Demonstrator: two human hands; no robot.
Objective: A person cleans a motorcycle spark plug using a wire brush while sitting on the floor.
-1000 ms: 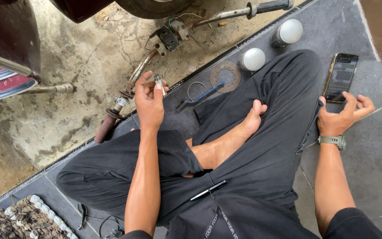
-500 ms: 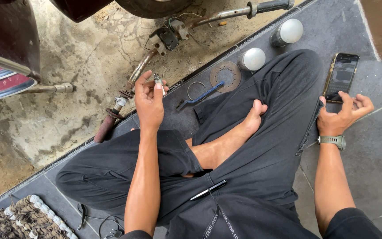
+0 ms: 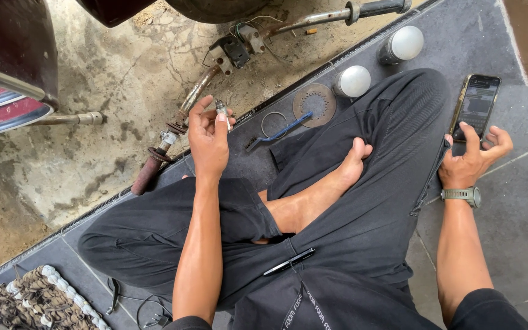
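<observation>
The person sits cross-legged on the grey floor (image 3: 508,226), seemingly at the step of inspecting a part; the next move likely calls for steady fingertip turning. The right hand (image 3: 469,160), fingers spread, taps a dark phone (image 3: 476,105) at far right; the left hand (image 3: 208,139) pinches a small spark plug (image 3: 220,109), metal-bodied with a pale tip, upright above the floor's far edge.

The small part (image 3: 220,109) pinched in the left hand (image 3: 208,142) looks like dull metal with a pale, matt tip. The phone (image 3: 475,107) under the right hand (image 3: 469,160) has a glossy glass screen. The trousers (image 3: 374,220) are matt black cloth. The floor tiles (image 3: 514,226) are grey and slightly rough, while the ground (image 3: 93,165) beside them is rough, stained concrete. The round disc (image 3: 314,104) is rusty, perforated metal. The long pipe (image 3: 172,146) appears corroded and brown. The two caps (image 3: 354,80) look smooth and satin white. The mat (image 3: 25,302) is coarse woven cloth.
</observation>
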